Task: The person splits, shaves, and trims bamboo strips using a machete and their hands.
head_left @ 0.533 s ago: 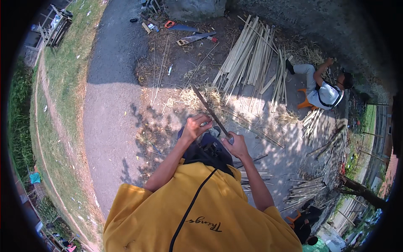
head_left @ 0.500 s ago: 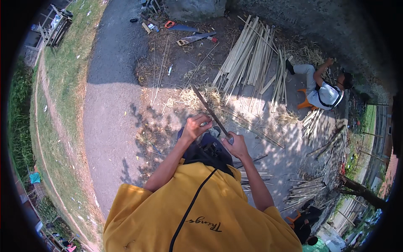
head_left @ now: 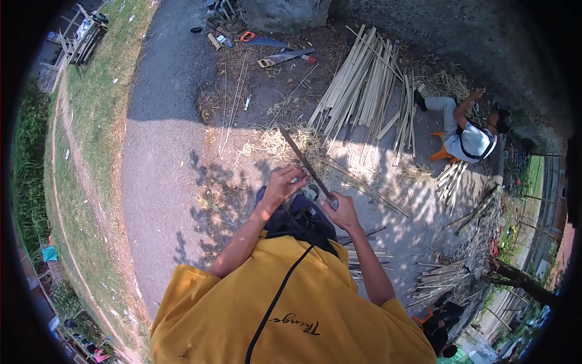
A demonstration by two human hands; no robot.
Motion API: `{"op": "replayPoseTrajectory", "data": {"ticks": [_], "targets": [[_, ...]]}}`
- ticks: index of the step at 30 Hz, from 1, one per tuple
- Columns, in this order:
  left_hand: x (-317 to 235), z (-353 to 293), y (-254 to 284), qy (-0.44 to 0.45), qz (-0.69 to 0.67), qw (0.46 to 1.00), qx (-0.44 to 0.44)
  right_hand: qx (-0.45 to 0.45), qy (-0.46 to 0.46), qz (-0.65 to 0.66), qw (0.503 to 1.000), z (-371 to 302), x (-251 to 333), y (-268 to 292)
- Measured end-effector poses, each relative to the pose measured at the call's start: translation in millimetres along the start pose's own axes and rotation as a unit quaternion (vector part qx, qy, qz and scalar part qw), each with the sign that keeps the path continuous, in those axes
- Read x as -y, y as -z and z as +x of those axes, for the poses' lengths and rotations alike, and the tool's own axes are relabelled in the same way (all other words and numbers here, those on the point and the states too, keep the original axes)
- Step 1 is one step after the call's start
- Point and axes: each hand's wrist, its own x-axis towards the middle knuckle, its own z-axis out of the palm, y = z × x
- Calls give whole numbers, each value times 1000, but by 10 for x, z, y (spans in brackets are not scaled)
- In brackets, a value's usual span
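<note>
A long, dark machete (head_left: 302, 160) slants up and to the left in front of my body. My right hand (head_left: 341, 212) is wrapped round its handle end, at the lower right of the blade. Just left of the blade, my left hand (head_left: 285, 184) has its fingers curled and pinched together. Whatever those fingers may hold is too small to make out. Below both hands are my dark-clothed legs, partly covered by the hands and the yellow shirt.
Many split bamboo strips (head_left: 362, 85) lie ahead to the right, with shavings (head_left: 285, 144) nearby. Two handsaws (head_left: 285, 56) rest on the ground at the far side. Another person (head_left: 470, 136) sits on an orange stool (head_left: 441, 148) at right. More strips (head_left: 439, 280) are stacked lower right.
Both hands and the machete stay almost in place. The surroundings have shifted very slightly in the picture.
</note>
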Motion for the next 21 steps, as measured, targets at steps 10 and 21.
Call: {"op": "replayPoseTrajectory", "data": {"ticks": [10,21], "targets": [[110,1,-94,-17,6,1000,-25,-9,19,0,1000,0,-40,7],[208,-9,-99,-19,20,999,-24,-4,-7,-2,1000,44,14,7]]}}
